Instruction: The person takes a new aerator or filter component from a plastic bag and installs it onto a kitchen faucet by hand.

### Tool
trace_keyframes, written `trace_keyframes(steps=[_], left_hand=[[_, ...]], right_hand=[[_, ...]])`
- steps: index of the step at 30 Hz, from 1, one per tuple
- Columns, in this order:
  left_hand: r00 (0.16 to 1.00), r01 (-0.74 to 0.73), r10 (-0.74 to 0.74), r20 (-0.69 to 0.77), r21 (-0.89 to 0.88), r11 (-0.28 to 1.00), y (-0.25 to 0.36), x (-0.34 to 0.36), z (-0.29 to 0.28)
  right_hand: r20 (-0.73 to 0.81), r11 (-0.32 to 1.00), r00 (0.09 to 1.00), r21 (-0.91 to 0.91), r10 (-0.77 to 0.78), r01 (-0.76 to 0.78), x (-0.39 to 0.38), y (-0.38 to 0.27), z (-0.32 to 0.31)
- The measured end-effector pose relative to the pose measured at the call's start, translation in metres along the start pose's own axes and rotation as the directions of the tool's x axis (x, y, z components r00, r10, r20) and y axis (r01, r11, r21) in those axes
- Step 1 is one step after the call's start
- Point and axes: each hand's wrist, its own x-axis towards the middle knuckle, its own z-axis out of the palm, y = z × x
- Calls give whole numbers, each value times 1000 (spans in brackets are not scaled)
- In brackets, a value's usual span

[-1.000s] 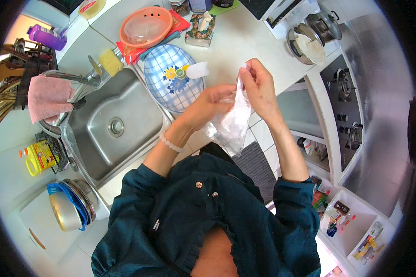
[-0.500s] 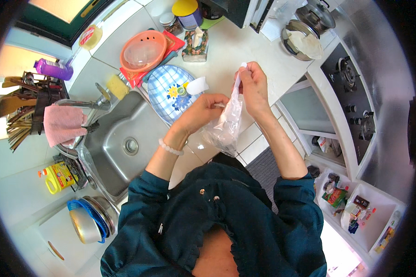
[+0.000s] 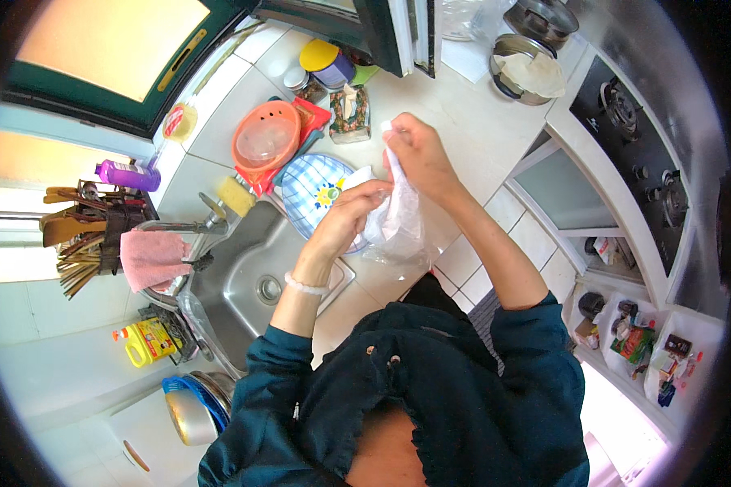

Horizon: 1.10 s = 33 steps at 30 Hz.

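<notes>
Two hands of yours meet over the white counter (image 3: pixel 479 138), both on one clear plastic bag (image 3: pixel 398 223) that hangs in the air between them, just right of the sink.

Starting at your far left, a rack of wooden utensils (image 3: pixel 81 235) stands by the wall with a purple bottle (image 3: pixel 126 174) above it, and a pink cloth (image 3: pixel 150 258) is draped beside the tap. Lower down sits a yellow bottle (image 3: pixel 146 341), and a stack of metal bowls (image 3: pixel 191 410) lies near the lower edge. The steel sink (image 3: pixel 244 276) comes next, with a yellow sponge (image 3: pixel 235 195) at its top rim. Beyond that an orange colander (image 3: pixel 266 144) rests on the counter, and a blue checked plate (image 3: pixel 317 191) lies just beside the sink, partly behind your wrist.

Your left hand (image 3: pixel 357 203) has its fingers closed around the bag's side, pinching the plastic. Your right hand (image 3: pixel 418 154) is higher, its fingers together on the bag's top edge, lifting it.

Further right a metal pot (image 3: pixel 524 69) with a pale cloth in it stands near the gas hob (image 3: pixel 646 138), and open shelves (image 3: pixel 650 349) of small packets sit low at your far right.
</notes>
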Motion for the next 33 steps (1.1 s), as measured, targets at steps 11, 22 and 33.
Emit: trace_keyframes(steps=[11, 22, 33], left_hand=[[998, -68, 68, -7, 75, 995, 6, -3, 9], [1000, 14, -15, 4, 209, 978, 9, -2, 4], [995, -81, 96, -12, 444, 892, -12, -1, 18]], right_hand=[[221, 956, 960, -195, -173, 217, 21, 17, 7], [-106, 976, 982, -170, -154, 134, 32, 27, 13], [-136, 978, 988, 203, 75, -46, 59, 26, -14]])
